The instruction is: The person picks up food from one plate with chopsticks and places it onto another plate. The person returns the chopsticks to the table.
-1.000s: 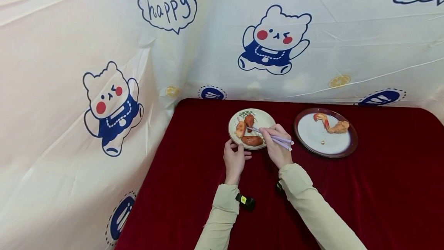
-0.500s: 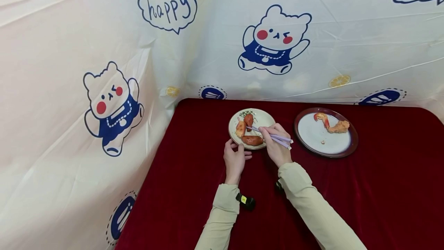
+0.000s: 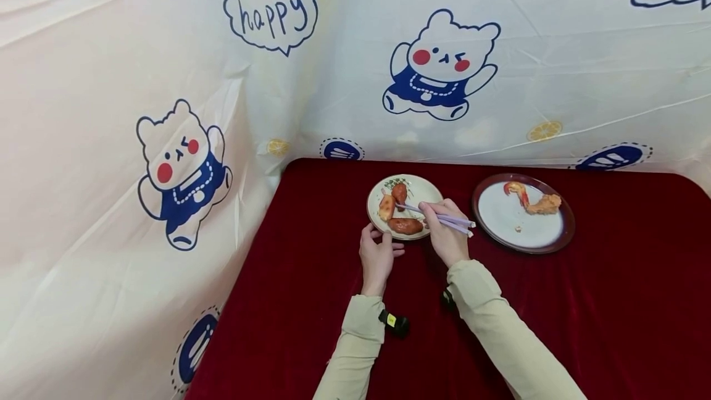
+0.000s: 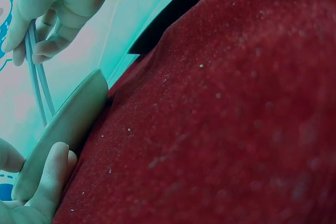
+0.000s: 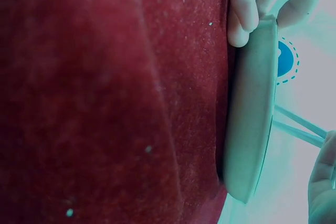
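- The right hand (image 3: 449, 234) pinches two purple chopsticks (image 3: 457, 220) over the small plate (image 3: 426, 191). If its fingers go loose, the sticks could cross or fall.
- The left hand (image 3: 378, 259) pinches the near edge of that plate, with fingers on both sides of the rim. If it lifts too much, the plate could tip and the food could roll.
- On the plate lie a round brown piece (image 3: 399, 192), a yellow-brown piece (image 3: 387, 207) and a long brown piece (image 3: 405, 226). The stick tips are right by the first two; I can't tell if they touch.
- The food looks smooth, so a weak squeeze might let it slip, and a hard squeeze might pop it out sideways.
- The pieces lie close together, so poking one could bump another off the edge.
- The big plate (image 3: 568, 227) is over to the right. Food dropped between the plates would land on the red cloth (image 3: 283, 301) and might leave a mark.
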Motion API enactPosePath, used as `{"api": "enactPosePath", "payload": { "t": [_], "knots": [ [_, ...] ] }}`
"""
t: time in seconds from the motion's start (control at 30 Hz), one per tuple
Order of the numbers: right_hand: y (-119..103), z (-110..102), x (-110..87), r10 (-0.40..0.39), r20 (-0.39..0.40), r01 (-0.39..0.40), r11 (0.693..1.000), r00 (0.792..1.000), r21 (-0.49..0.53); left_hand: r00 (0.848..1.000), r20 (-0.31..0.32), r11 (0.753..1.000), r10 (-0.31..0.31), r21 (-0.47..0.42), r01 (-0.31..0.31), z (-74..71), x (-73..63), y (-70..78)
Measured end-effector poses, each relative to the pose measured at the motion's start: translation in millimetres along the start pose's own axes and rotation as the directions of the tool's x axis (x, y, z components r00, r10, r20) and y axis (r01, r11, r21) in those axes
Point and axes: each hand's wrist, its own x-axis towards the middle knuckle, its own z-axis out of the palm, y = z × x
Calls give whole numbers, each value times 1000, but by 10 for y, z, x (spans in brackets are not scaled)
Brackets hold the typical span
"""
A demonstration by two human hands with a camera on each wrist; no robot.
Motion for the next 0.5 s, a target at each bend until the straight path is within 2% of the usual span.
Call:
{"api": "enactPosePath", "payload": {
  "t": [0.5],
  "knots": [
    [9,-9,-3,41,-18,-42,999,999,-23,1000,0,1000,-1,-6,1,-4,6,-12]
  ]
}}
